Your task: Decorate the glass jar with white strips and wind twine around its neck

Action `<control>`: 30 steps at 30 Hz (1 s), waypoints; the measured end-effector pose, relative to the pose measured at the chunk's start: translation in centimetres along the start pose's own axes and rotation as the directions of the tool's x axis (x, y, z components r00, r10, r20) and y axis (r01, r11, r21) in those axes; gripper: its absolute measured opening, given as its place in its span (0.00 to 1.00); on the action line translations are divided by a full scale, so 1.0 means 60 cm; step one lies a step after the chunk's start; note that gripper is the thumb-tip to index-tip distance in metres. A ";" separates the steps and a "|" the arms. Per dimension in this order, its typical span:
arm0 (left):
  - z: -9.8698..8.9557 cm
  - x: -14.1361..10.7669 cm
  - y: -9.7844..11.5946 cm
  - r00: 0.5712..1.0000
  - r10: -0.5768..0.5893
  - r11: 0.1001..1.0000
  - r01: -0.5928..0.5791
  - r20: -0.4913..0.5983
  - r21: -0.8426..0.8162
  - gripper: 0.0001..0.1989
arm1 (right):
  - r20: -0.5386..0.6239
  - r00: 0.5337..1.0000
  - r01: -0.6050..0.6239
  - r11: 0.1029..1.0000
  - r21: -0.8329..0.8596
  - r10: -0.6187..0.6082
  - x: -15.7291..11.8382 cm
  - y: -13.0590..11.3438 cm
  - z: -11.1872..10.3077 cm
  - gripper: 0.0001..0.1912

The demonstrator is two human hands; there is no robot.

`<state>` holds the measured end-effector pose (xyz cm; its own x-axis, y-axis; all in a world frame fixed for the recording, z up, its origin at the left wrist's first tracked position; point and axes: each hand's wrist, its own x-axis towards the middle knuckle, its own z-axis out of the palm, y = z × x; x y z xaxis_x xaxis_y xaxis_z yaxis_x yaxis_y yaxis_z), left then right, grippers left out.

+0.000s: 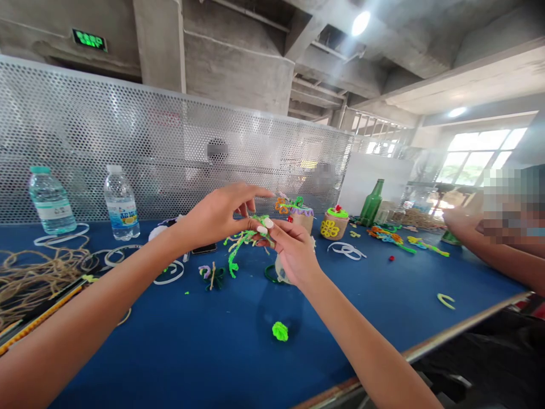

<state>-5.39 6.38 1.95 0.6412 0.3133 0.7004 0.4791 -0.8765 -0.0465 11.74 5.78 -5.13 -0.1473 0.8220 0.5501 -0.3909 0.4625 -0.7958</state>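
A twisted bright green pipe cleaner sprig [242,241] hangs between my hands above the blue table, with a white-tipped piece at its top. My right hand [293,253] pinches its upper end between thumb and fingers. My left hand [219,215] meets it from the other side, its thumb on the stem and its fingers spread above. Part of the sprig is hidden behind my fingers. A small purple and dark green pipe cleaner piece [212,276] lies below my left wrist, and a lime green pipe cleaner tuft [280,331] lies nearer me.
The blue table [170,358] holds a twine heap [34,281], white loops, water bottles [121,203], decorated cups [334,224] and a green glass bottle [371,203]. A co-worker's hand [457,218] reaches in at right. A perforated metal screen [128,147] stands behind.
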 end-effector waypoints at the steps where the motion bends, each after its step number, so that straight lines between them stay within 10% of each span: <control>1: -0.002 0.000 -0.001 1.000 0.009 1.000 -0.009 -0.007 0.004 0.21 | 0.027 1.000 -0.007 1.000 -0.003 0.007 0.000 0.000 -0.001 0.12; 15: -0.010 -0.003 -0.002 0.989 0.128 0.988 -0.122 0.073 -0.092 0.10 | 0.137 0.986 -0.094 0.996 0.002 0.093 -0.005 -0.005 0.006 0.15; 30: -0.005 -0.005 -0.003 0.982 0.181 0.983 -0.181 0.046 -0.004 0.08 | 0.117 0.981 0.187 0.892 -0.412 -0.152 -0.014 -0.006 0.006 0.11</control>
<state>-5.85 6.35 1.99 0.7442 0.1659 0.6470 0.3524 -0.9204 -0.1695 11.70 4.78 -5.20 -0.1915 0.6974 0.6906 -0.0023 0.7033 -0.7109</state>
